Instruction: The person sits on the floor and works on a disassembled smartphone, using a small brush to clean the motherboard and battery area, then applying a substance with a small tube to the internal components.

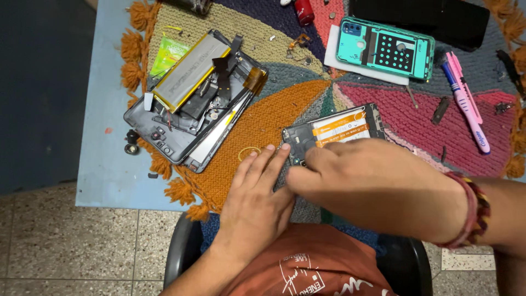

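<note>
Opened phone (334,131) lies under both hands — left fingers (263,164) flat together beside it, right fingers (307,172) pinched on its edge.

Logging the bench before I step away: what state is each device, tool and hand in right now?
Small phone: back off, orange flex cables exposed.
Tablet: opened, silver battery lifted at an angle.
Teal phone shell: lying inside up.
Pink pen: lying flat, untouched.
Left hand: flat, fingertips at the small phone.
Right hand: pressing on the small phone.
</note>
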